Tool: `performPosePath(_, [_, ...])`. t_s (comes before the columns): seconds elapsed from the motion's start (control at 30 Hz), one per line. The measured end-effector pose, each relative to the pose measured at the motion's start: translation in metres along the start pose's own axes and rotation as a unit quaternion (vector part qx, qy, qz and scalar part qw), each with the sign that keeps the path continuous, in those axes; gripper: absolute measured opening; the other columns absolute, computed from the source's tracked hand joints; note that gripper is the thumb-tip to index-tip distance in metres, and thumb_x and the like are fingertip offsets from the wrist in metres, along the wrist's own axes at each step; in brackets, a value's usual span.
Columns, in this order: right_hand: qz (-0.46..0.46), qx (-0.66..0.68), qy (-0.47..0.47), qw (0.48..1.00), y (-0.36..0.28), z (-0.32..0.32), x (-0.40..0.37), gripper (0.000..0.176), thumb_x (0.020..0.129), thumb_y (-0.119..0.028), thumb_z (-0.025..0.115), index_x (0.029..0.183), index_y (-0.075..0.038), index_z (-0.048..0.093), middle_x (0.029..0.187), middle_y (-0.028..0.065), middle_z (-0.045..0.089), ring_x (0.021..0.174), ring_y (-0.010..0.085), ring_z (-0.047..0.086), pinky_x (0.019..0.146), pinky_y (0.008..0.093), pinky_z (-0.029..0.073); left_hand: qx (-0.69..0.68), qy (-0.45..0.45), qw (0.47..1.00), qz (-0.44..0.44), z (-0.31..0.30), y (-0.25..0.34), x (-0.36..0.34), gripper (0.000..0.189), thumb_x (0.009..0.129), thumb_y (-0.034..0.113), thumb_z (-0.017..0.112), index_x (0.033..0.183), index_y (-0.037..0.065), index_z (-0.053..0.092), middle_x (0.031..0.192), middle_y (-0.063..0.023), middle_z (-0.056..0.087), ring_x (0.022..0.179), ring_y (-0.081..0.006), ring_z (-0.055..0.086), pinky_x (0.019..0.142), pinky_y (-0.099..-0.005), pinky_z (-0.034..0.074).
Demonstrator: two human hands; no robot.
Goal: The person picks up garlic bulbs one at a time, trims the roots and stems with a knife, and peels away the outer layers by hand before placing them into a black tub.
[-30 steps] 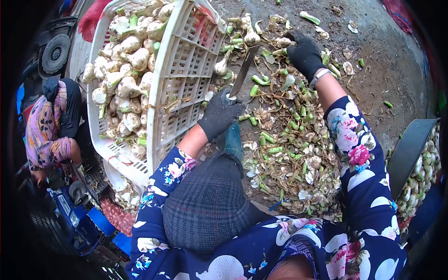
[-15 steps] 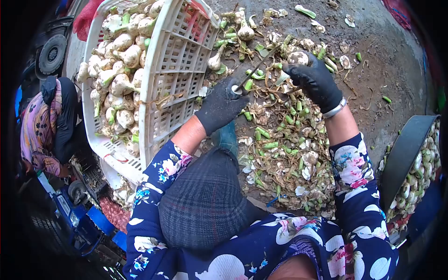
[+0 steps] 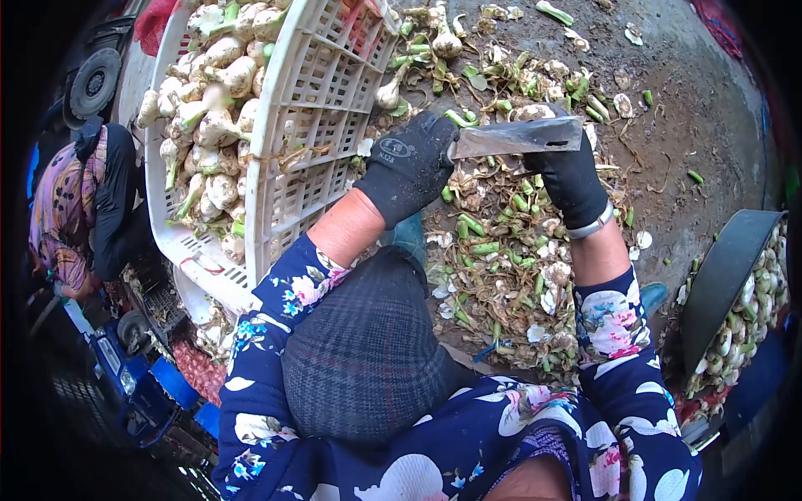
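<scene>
My left hand (image 3: pixel 409 165), in a black glove, is wrapped round the handle of a knife. The broad blade of the knife (image 3: pixel 510 139) points right, its flat side showing, and its far end overlaps the fingers of my right hand (image 3: pixel 572 179). That hand, also in a black glove, is closed around a garlic bulb (image 3: pixel 533 111), which shows just above the blade. The blade and glove partly hide the bulb and fingers. Cut green stems and dry peelings (image 3: pixel 518 242) lie heaped beneath both hands.
A white slatted crate (image 3: pixel 261 167) full of garlic bulbs (image 3: pixel 219 125) leans at the left. Loose garlic (image 3: pixel 445 42) lies at the top. At the right, a dark curved tub (image 3: pixel 725 280) stands beside more garlic. Another person (image 3: pixel 79 200) bends down at the far left.
The knife has swung from pointing up and right, edge-on, to lying nearly level across my right hand. My left hand has turned, and my right hand has shifted slightly left and down.
</scene>
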State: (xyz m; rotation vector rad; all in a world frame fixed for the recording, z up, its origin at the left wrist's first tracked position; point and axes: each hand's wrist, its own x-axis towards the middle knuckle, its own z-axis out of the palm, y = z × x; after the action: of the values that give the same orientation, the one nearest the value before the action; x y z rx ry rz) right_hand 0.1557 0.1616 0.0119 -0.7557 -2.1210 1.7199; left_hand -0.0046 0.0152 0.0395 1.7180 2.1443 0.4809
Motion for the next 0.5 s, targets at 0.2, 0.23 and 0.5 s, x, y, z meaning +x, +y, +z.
performPosePath(0.2, [0.107, 0.273, -0.019, 0.956, -0.048, 0.007, -0.024, 0.051, 0.064, -0.020, 0.068, 0.109, -0.003, 0.051, 0.085, 0.0001, 0.057, 0.075, 0.0082, 0.054, 0.064, 0.0236, 0.045, -0.004, -0.101, 0.979, -0.176, 0.031, -0.058, -0.037, 0.032, 0.074, 0.017, 0.055, 0.103, 0.004, 0.049, 0.101, -0.0187, 0.052, 0.093, -0.0358, 0.052, 0.076, -0.0441, 0.044])
performPosePath(0.23, [0.142, 0.295, -0.021, 0.945, -0.046, 0.006, -0.023, 0.051, 0.065, -0.021, 0.067, 0.110, -0.003, 0.050, 0.085, 0.0004, 0.057, 0.076, 0.0083, 0.055, 0.066, 0.0233, 0.045, -0.016, -0.067, 0.987, -0.147, 0.042, -0.061, -0.039, 0.031, 0.074, 0.017, 0.055, 0.101, 0.003, 0.050, 0.096, -0.0188, 0.055, 0.091, -0.0368, 0.053, 0.076, -0.0442, 0.044])
performPosePath(0.5, [-0.002, -0.111, 0.053, 0.992, -0.019, -0.027, 0.002, 0.040, 0.065, -0.021, 0.072, 0.098, -0.004, 0.058, 0.082, 0.0067, 0.059, 0.076, 0.0158, 0.058, 0.068, 0.0283, 0.047, -0.309, -0.126, 0.898, -0.288, 0.012, -0.019, -0.020, 0.031, 0.075, 0.016, 0.066, 0.101, 0.005, 0.053, 0.092, -0.0077, 0.060, 0.079, -0.0147, 0.057, 0.066, -0.0294, 0.045])
